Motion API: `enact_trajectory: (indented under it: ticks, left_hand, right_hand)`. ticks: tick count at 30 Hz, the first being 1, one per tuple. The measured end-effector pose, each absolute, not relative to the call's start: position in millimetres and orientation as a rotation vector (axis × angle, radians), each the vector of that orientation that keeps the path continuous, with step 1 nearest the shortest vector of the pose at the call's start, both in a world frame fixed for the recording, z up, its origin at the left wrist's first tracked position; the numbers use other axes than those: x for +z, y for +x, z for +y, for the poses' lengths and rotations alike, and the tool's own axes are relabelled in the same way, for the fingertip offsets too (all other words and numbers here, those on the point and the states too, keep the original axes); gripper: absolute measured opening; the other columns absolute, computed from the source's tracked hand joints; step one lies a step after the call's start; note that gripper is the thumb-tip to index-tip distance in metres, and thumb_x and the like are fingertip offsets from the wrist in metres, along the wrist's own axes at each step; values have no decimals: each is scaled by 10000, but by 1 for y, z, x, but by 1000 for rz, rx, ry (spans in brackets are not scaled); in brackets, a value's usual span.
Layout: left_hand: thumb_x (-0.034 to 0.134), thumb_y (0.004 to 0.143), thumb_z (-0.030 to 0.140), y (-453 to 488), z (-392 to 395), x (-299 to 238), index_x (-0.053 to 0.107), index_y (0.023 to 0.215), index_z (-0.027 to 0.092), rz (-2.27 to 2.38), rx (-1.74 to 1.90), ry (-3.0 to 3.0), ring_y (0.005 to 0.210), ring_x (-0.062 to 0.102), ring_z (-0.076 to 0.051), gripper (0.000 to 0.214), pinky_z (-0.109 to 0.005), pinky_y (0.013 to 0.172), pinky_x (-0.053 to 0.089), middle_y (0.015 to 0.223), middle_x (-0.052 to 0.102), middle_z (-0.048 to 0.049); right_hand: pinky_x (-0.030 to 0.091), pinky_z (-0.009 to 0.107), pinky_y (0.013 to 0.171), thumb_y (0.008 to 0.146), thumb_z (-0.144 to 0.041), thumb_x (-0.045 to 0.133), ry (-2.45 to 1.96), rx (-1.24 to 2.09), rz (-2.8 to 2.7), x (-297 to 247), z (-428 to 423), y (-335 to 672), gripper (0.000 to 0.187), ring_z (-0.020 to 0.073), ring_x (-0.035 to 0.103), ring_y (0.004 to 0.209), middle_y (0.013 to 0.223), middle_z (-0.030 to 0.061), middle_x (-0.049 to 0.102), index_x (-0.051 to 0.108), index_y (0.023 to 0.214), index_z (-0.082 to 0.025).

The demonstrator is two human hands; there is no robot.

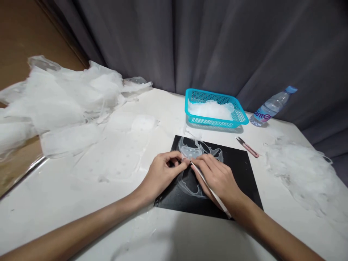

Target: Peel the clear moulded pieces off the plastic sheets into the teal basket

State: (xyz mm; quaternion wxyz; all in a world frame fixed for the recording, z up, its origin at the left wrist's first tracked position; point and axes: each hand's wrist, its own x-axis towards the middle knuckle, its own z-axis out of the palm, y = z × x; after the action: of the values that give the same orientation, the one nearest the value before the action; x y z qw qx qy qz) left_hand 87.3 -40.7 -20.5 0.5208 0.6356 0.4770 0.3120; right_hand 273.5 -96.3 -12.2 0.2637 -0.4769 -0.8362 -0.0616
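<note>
A translucent white piece with cut-out shapes and curved edges [187, 186] lies on a black mat [241, 170]. My left hand [165, 170] pinches the piece near its middle, thumb and forefinger together. My right hand [217, 174] is closed around a long, thin white tool [213, 194]. Its dark tip meets the piece right beside my left fingertips, and its other end slants back toward my right wrist. The exact kind of tool cannot be made out. My fingers hide part of the piece's centre.
Behind the mat stands a turquoise basket [217, 122] holding white translucent pieces [210, 110]. Pink-handled thread snips [248, 148] and a water bottle [270, 108] are to the right. White sheer material is heaped at left [65, 98] and right [304, 174]. A grey curtain [217, 43] hangs behind.
</note>
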Motion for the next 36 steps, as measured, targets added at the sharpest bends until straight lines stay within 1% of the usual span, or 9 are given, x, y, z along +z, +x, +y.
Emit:
enact_trajectory:
  ticks: [4,11,18,22,25,27,31,33,36]
  left_hand:
    - [694,789,335,86,-39,-20,684,720,157,1154,748,1473,627,499,-127,192,-262,613,359,649,611,9]
    - [644,784,309,80,-29,-16,589,646,169,1135,643,1490,584,432,-119,204,-267,571,293,595,510,23]
    - [755,868,507,66,-34,-6,548,903,211,1297,865,1562,637,467,-120,362,-252,597,357,758,505,44]
    - [474,1025,628,72,-39,6,651,962,185,1003,699,1394,776,610,-186,481,-300,695,469,840,654,-38]
    - [572,999,577,78,-37,3,687,1005,158,824,586,1252,910,678,-234,435,-352,833,514,976,731,-91]
    - [674,958,506,79,-35,-3,670,1060,158,782,551,1232,920,696,-236,363,-346,838,515,987,742,-85]
    - [675,976,458,75,-38,-9,564,1110,196,804,528,1292,804,699,-197,314,-312,760,502,894,749,-42]
    - [676,980,449,74,-41,-9,528,1062,211,832,528,1351,773,684,-179,293,-295,739,491,873,749,-25]
    - [667,985,458,73,-42,-9,539,991,209,825,499,1483,832,673,-179,281,-286,759,495,908,740,-22]
  right_hand:
    - [541,302,778,1057,-254,500,-1460,352,-1944,-4,-77,291,178,198,712,874,981,60,733,667,1032,-196]
    - [563,347,742,860,-417,735,-1411,776,-1227,7,-24,366,235,193,685,707,787,19,700,716,848,-183]
    - [512,316,844,1005,-306,613,-1338,614,-1792,41,-63,333,140,193,664,924,981,34,713,720,989,-218]
    - [510,308,895,1040,-225,555,-1170,708,-1987,40,-85,302,148,174,647,959,1045,49,675,692,1094,-215]
    - [529,324,932,1043,-240,563,-1071,999,-2136,39,-96,293,257,173,654,984,1116,42,685,676,1273,-267]
    - [534,355,961,1068,-316,536,-1057,1090,-2135,41,-97,298,293,182,660,994,1103,34,694,689,1317,-306]
    - [436,471,1114,1129,-394,333,-1203,761,-2013,44,-86,316,455,235,599,1189,1182,72,650,775,1193,-310]
    - [406,484,1137,1124,-368,362,-1273,622,-1999,37,-79,318,402,251,551,1260,1252,95,614,741,1223,-280]
    - [465,412,1041,1111,-321,422,-1238,762,-2007,22,-73,306,290,226,589,1169,1184,95,628,674,1223,-232]
